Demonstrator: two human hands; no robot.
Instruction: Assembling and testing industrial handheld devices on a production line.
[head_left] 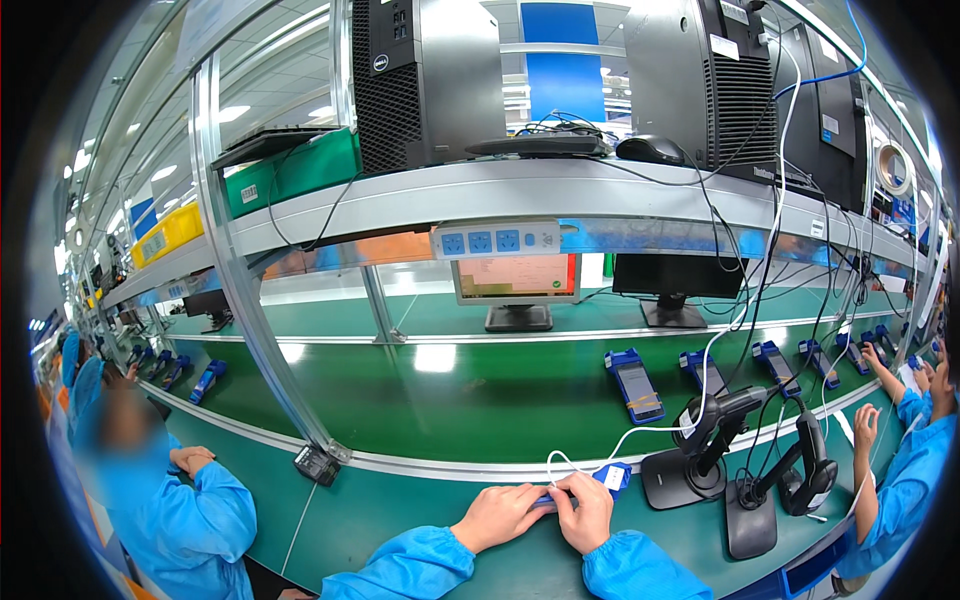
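Both my hands meet over a blue handheld terminal (pixel 615 478) near the front edge of the green bench, and they cover most of it. One end with a white label shows past my right hand. My left hand (pixel 497 516) has its fingers closed on the device's left part. A white cable (pixel 640 430) loops down between my hands, and the bent fingers of my right hand (pixel 585 512) close around its end, against the terminal. Whether the plug sits in a socket is hidden.
Two black barcode scanners on stands (pixel 697 470) (pixel 752 515) stand at my right. Beyond the rail, several blue terminals (pixel 635 387) lie on a green conveyor belt (pixel 470 395). A metal post (pixel 265 350) rises at left. Co-workers in blue sleeves (pixel 205 515) sit on both sides.
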